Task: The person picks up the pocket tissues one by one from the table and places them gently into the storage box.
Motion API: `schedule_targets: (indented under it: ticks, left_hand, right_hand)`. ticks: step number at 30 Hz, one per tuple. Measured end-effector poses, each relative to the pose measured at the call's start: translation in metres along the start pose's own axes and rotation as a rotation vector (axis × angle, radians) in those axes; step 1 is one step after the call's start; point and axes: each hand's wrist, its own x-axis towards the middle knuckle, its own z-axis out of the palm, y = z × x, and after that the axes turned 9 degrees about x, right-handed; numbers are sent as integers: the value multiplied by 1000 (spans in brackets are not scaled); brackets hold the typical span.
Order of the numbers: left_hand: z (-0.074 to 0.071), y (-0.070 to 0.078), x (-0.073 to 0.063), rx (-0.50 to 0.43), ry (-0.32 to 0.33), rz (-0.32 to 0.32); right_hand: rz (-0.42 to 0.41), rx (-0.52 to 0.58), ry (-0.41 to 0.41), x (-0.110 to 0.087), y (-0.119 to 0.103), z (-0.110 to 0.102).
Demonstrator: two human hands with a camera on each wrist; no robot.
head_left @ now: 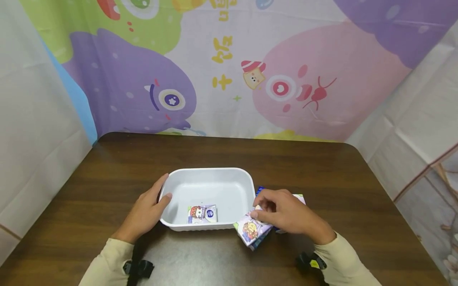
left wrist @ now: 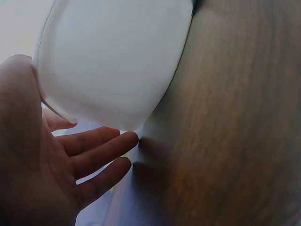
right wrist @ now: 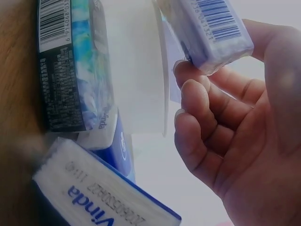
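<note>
We see a big cartoon cloth [head_left: 223, 107] behind a brown wooden table [head_left: 304, 167].
On the table we find a white plastic tub [head_left: 211, 186]. The left hand [head_left: 144, 210] holds its left end, with the thumb over the rim and the other fingers outside, a bit apart and nearly straight. The right hand [head_left: 282, 210] is by the tub's right front corner; its thumb and fingertip pinch a purple cartoon tissue pack [head_left: 251, 230], and the other fingers curl in. Below that hand, right of the tub, we spot a teal-and-black pack [right wrist: 77, 70] and two blue-and-white packs [right wrist: 108, 188], one marked Vinda. Inside the tub, near its front wall, we see one white-and-purple cartoon pack [head_left: 202, 214] lying down.
</note>
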Motion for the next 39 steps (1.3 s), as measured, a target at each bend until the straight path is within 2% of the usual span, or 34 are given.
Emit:
schedule_targets:
  ticks: [12,27,39]
  left_hand:
    - [1,-2,-1,7,5,2]
    - [1,1,-1,9,-1,2]
    - [1,-1,1,7,9,6]
  right_hand:
    - [23,-6,35,8,-5,8]
    - [-10,28,10,21,-8,18]
    - [-36,3,35,31,-13,25]
